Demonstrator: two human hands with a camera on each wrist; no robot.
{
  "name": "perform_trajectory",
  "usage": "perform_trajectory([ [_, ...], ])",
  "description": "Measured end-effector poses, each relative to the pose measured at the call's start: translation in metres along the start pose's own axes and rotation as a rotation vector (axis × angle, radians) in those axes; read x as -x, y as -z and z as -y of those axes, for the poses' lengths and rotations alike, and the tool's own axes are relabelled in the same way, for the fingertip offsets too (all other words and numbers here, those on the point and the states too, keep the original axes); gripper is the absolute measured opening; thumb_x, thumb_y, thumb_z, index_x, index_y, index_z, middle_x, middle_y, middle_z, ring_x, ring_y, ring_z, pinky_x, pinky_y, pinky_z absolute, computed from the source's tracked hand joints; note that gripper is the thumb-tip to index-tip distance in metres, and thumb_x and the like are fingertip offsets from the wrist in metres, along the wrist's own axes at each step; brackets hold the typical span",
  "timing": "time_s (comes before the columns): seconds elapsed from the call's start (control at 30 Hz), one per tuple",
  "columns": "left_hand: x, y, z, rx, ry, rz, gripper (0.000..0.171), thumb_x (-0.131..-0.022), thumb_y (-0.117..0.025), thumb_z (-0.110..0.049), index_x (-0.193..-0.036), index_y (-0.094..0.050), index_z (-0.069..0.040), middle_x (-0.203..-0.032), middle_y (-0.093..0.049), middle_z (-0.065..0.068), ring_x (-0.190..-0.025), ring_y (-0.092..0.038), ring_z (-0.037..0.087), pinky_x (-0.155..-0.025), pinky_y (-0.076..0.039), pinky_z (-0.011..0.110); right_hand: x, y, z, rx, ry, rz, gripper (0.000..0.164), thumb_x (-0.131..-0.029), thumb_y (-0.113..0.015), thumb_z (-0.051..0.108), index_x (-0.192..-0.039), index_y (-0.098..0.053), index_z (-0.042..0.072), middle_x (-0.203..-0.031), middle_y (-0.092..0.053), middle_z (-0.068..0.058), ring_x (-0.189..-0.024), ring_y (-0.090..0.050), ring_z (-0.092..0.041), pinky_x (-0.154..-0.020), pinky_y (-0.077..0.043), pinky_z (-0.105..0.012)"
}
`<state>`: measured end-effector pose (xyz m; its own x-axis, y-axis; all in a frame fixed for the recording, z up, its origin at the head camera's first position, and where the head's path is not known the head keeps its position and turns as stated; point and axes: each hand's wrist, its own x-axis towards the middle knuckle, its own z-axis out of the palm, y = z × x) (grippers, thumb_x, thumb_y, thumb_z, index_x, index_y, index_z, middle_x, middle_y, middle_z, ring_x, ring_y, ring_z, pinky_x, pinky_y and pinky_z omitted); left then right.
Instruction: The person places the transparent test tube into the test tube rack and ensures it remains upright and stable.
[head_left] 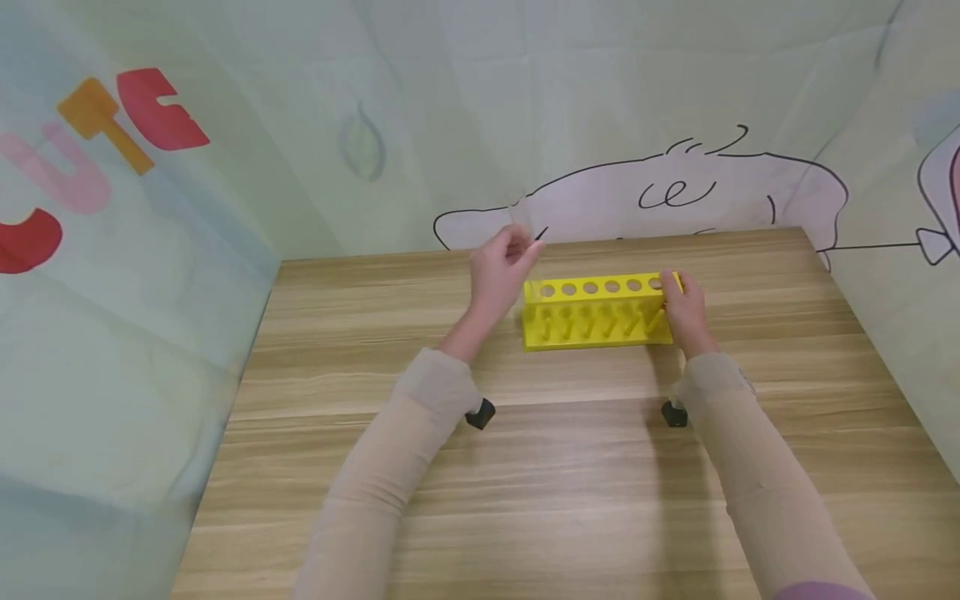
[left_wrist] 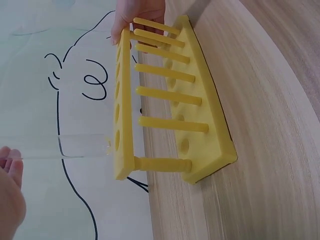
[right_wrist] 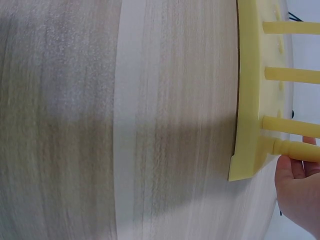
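A yellow test tube rack [head_left: 598, 340] stands on the table, with a row of round holes in its top plate and pegs along its base. My left hand [head_left: 501, 268] pinches a clear test tube [left_wrist: 82, 146] between thumb and fingers over the rack's left end. In the left wrist view the tube's lower end is right at the end hole of the top plate. My right hand [head_left: 687, 312] grips the right end of the rack, its fingers [right_wrist: 286, 170] around the end post.
The rack is on a wood-grain table [head_left: 570, 483], toward its back edge. Behind and to the left hangs a pale cloth backdrop [head_left: 300, 125] with printed drawings and letters. A dark wrist camera [head_left: 480, 413] hangs under each sleeve.
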<state>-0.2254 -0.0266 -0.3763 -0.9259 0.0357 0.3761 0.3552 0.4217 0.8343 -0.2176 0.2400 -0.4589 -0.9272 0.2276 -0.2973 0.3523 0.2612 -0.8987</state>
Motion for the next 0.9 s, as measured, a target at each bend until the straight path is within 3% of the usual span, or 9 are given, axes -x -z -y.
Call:
perform_trajectory([
  [0.53,-0.001,-0.01,-0.003,-0.015,-0.003,0.01,0.021,-0.082,-0.062,-0.026,-0.089,-0.057,-0.006,-0.088,-0.064,0.005,-0.09,-0.061,0.013,-0.075,-0.048,0.01,0.0,-0.001,0.0,0.011,-0.005,0.001,0.071,-0.086,-0.025,0.06,-0.135,-0.027,0.009,-0.133,-0.032,-0.014,-0.113,-0.033,-0.024,-0.101,-0.032,-0.038],
  [0.9,-0.007,-0.016,-0.004,-0.072,-0.024,0.042,0.024,-0.082,-0.062,-0.028,-0.09,-0.058,-0.005,-0.088,-0.065,0.006,-0.088,-0.062,0.014,-0.072,-0.048,0.009,0.0,-0.001,0.001,-0.001,-0.015,-0.006,0.062,-0.09,-0.026,0.052,-0.135,-0.028,0.009,-0.134,-0.031,-0.015,-0.115,-0.033,-0.025,-0.103,-0.03,-0.041],
])
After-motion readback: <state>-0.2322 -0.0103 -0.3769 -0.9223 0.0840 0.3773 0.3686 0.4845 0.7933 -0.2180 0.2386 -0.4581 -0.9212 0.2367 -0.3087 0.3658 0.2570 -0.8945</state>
